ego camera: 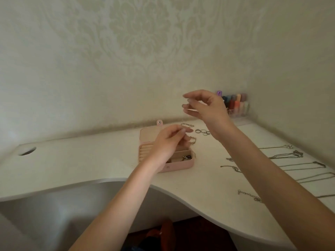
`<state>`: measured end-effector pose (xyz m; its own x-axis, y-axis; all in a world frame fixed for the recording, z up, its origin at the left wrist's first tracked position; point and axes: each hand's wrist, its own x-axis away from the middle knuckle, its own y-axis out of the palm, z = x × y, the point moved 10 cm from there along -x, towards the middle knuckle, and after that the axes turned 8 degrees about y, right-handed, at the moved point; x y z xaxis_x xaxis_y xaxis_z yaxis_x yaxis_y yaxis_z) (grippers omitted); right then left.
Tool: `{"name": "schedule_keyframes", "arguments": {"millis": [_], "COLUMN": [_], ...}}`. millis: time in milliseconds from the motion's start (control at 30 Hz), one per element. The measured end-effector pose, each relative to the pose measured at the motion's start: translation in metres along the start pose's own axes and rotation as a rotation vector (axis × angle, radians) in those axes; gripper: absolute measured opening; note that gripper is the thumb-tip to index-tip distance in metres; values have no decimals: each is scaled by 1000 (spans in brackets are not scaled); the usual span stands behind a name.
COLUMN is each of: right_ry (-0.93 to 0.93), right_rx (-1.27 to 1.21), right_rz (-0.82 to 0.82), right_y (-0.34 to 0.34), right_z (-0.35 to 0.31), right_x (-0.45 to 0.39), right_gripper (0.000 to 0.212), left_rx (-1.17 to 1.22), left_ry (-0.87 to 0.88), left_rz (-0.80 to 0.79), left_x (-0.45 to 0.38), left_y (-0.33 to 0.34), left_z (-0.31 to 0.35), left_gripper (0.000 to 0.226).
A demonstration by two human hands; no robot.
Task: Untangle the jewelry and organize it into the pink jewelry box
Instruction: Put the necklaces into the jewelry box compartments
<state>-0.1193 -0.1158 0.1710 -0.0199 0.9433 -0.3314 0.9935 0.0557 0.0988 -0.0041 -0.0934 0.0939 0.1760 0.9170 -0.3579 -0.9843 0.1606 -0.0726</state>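
Here, two hands: left hand (167, 142) pinching a thin chain (192, 139) above one pink jewelry box (181, 164); right hand (204, 105), at one o'clock, pinching likewise.

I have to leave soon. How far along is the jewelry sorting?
A few pieces already lie in the open pink jewelry box. Left hand and right hand seem to pinch a thin chain between them. Rings and several chains remain on the desk.

Box: jewelry box (183, 164) lies open on the desk (90, 160), mid-desk — lid toward the wall.
Rings: rings (202, 131) behind the box, to its right.
Chains: chains (299, 165) in rows at the right.
Bottles: bottles (235, 104) in the back corner — behind the rings.
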Motion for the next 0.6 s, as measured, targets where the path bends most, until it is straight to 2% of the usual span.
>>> {"name": "schedule_keyframes", "arguments": {"millis": [133,267,433,533,600], "right_ry": [116,142,102,65,38], "right_rx": [-192,-267,-214,-122,-68], "right_rz": [125,156,104,39,-8], "right_y": [-23,-23,-7,7,16], "right_z": [33,46,29,16,11], "right_x": [-14,-23,-41,-49,-51], "right_gripper": [13,15,14,12,12], "left_rx": [-70,-86,-85,-221,-360], "left_ry": [-46,-118,-144,-91,-41], "left_rz": [70,87,64,40,89], "left_x": [14,21,21,18,17], "left_y": [-46,-74,-77,-72,-74], "left_z": [-20,-37,-42,-37,-31], "left_gripper": [24,22,22,22,16]}}
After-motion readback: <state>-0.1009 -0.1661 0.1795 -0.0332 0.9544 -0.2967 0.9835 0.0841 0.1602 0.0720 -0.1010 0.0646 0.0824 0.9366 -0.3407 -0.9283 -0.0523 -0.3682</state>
